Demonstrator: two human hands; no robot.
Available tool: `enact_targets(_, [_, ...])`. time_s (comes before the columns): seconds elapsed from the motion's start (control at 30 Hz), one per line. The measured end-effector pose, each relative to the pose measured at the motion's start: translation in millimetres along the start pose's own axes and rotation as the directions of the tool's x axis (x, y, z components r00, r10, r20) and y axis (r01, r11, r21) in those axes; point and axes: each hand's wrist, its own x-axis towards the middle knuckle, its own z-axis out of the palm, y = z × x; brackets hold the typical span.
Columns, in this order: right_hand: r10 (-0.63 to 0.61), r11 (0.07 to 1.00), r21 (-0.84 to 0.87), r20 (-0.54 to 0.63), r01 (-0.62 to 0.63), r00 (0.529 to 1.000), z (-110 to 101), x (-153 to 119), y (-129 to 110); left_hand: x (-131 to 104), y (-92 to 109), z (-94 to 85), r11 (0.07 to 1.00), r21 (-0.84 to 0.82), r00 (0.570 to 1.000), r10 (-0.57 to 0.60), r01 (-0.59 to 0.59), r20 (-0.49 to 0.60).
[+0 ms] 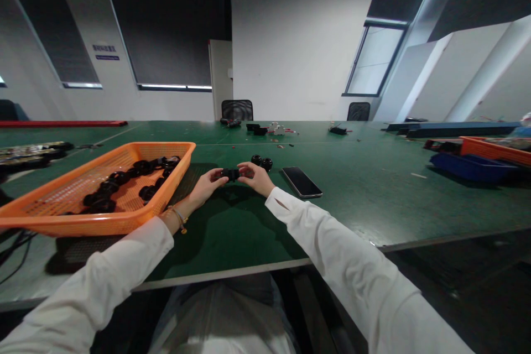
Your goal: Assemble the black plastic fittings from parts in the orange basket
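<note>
Between my two hands, just over the green table, is a small black part [230, 175] with a narrow middle; its exact kind I cannot make out. My left hand [206, 185] pinches its left end between thumb and fingers. The right end is gripped by my right hand [256, 177] in the same way. Just behind my right hand lie black round parts [262, 162] on the table. Left of my left hand stands an orange plastic basket [124, 227] with several black round parts [110, 188] inside.
A smartphone [302, 182] lies right of my right hand. Farther right are a blue tray [473, 168] and an orange tray [498, 149]. Small black and white parts [276, 129] lie toward the far edge. The green table's [232, 265] front edge runs close to my body.
</note>
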Motion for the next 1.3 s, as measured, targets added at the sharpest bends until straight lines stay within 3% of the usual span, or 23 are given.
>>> enact_targets(0.43, [0.004, 1.0, 0.012, 0.035, -0.004, 0.999, -0.9, 0.2, 0.6, -1.8, 2.3, 0.9, 1.0, -0.017, 1.0, -0.015, 0.015, 0.0])
enact_targets(0.63, [-0.05, 0.999, -0.015, 0.006, 0.05, 0.999, -1.7, 1.5, 2.4, -1.9, 2.1, 0.9, 1.0, -0.018, 1.0, -0.01, 0.01, 0.005])
enact_targets(1.3, [-0.024, 0.999, 0.034, 0.007, 0.023, 1.0, -0.1, 0.4, 3.0, -1.4, 0.7, 0.0, 1.0, -0.007, 1.0, 0.001, -0.001, -0.001])
